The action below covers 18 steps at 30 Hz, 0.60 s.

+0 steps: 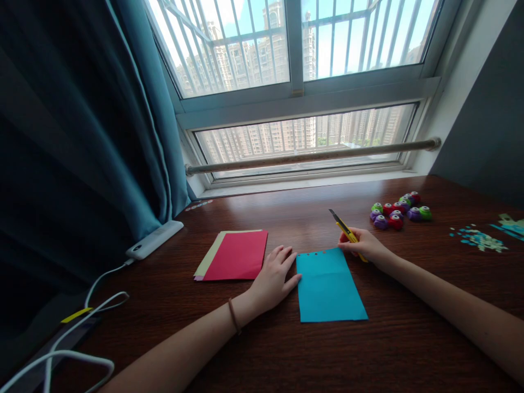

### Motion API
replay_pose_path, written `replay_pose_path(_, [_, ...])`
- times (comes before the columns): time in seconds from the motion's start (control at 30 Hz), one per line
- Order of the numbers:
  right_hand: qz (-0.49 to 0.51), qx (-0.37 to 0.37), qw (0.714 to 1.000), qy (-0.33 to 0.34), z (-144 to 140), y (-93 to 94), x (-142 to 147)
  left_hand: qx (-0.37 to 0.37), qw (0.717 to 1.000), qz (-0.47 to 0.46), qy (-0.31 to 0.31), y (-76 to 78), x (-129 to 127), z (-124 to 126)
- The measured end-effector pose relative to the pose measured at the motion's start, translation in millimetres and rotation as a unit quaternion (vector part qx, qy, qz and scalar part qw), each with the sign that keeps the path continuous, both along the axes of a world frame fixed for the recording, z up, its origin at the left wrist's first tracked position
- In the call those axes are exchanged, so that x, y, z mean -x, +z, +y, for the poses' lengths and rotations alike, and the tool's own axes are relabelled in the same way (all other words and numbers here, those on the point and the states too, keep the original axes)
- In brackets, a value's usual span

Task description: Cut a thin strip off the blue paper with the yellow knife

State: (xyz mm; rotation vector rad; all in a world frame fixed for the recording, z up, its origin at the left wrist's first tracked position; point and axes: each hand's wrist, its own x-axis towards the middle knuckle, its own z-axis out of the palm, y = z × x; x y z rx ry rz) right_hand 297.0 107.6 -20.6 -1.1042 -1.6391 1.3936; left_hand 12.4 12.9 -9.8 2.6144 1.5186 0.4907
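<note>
A blue sheet of paper (331,292) lies flat on the dark wooden table, with a row of small notches along its far edge. My left hand (275,277) rests at its left side, fingers stretched out and thumb touching the paper's edge. In my right hand (366,244) is a yellow utility knife (347,231), gripped near the sheet's far right corner. Its dark blade points up and away to the left. Just left of my left hand sits a stack of paper with a red sheet (237,255) on top and a pale green one showing beneath.
Several red, green and purple toys with eyes (396,213) stand at the back right. Small paper bits (483,240) and blue-green strips (510,226) lie far right. A white power bank (155,240) with a white cable (94,289) is at left, beside the curtain (135,136).
</note>
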Motion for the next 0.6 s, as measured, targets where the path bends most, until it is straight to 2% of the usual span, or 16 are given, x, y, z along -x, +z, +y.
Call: replay_pose_path(0.6, [-0.026,-0.006,1.0,-0.001,1.3,-2.0,-2.0,-0.002,1.0,0.006,-0.003,-0.2,-0.6,-0.7])
